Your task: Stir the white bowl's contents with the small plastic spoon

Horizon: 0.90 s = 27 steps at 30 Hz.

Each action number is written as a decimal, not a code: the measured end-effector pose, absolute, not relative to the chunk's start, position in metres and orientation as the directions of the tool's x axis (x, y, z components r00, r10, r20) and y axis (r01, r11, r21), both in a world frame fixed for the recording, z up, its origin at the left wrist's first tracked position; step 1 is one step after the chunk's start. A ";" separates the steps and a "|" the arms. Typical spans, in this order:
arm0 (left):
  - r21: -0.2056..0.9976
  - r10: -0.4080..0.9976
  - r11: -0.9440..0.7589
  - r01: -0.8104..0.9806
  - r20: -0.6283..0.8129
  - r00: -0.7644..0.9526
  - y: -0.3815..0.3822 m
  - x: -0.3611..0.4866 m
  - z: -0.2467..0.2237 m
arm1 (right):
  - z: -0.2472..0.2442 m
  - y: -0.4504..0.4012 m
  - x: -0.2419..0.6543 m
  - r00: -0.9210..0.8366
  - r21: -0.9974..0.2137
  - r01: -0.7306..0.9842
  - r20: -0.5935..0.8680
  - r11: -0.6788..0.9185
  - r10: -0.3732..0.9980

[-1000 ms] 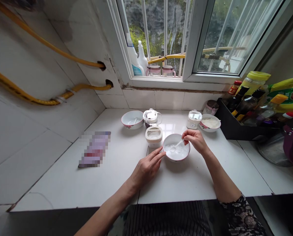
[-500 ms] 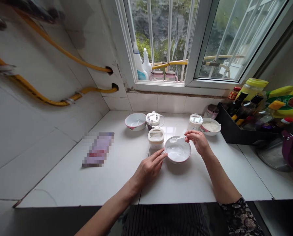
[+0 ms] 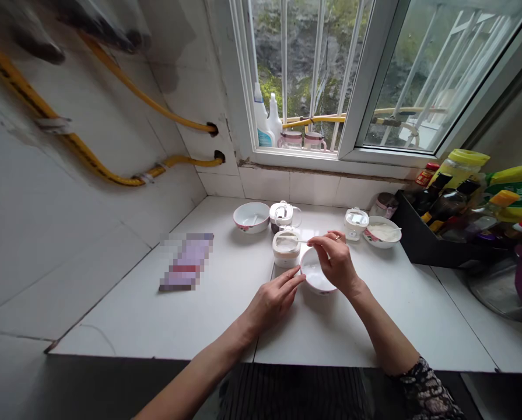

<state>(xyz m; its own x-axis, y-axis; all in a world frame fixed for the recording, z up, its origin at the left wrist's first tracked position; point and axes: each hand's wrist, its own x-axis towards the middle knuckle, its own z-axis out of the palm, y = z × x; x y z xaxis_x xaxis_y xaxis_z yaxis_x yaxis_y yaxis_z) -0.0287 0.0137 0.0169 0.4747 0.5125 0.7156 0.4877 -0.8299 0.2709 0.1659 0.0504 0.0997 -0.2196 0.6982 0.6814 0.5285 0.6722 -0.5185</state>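
My right hand [image 3: 336, 261] pinches the handle of a small white spoon [image 3: 302, 240]. The spoon points left, its tip at the top of a white lidded seasoning jar [image 3: 287, 256]; what the spoon carries is too small to tell. Below that hand sits a white bowl [image 3: 314, 275], partly covered by it. At the bowl's left rim rest the stretched-out fingers of my left hand [image 3: 273, 300], its thumb mostly hidden. Behind the jar stands another seasoning jar with a dark lower part [image 3: 281, 217].
A floral bowl [image 3: 251, 224] with a spoon stands back left. Toward the right are a clear-bottomed jar [image 3: 356, 224], a bowl of white powder [image 3: 382, 238], a black bottle rack [image 3: 412, 233] and a lidded pot [image 3: 497, 291]. A blurred purple item [image 3: 186, 265] lies left.
My right hand has moved left across the bowl, carrying the spoon from over the bowl to the jar. My left hand stays at the bowl's rim. The view has shifted slightly.
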 end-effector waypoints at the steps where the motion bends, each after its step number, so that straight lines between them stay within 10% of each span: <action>1: 0.271 0.512 -0.830 0.487 0.718 0.472 0.014 -0.029 0.017 | 0.101 0.050 0.169 -0.163 -0.555 0.516 0.684 0.653 0.711; 7: 0.279 0.516 -0.831 0.482 0.711 0.477 0.013 -0.030 0.017 | 0.103 0.051 0.203 0.026 -0.829 0.377 0.454 0.412 0.891; 18: 0.293 0.520 -0.835 0.466 0.697 0.494 0.012 -0.031 0.020 | 0.093 0.052 0.210 -0.055 -0.739 0.539 0.449 0.406 0.892; 27: 0.290 0.520 -0.834 0.469 0.698 0.492 0.012 -0.031 0.022 | 0.088 0.053 0.202 -0.047 -0.929 0.283 0.235 0.238 0.971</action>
<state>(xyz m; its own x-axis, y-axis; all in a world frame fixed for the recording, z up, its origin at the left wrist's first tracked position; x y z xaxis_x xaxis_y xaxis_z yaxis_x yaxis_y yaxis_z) -0.0314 0.0117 0.0215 0.4925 0.5196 0.6982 0.4685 -0.8344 0.2904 0.2019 0.0530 0.0877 -0.0468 0.9710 0.2345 0.2826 0.2381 -0.9292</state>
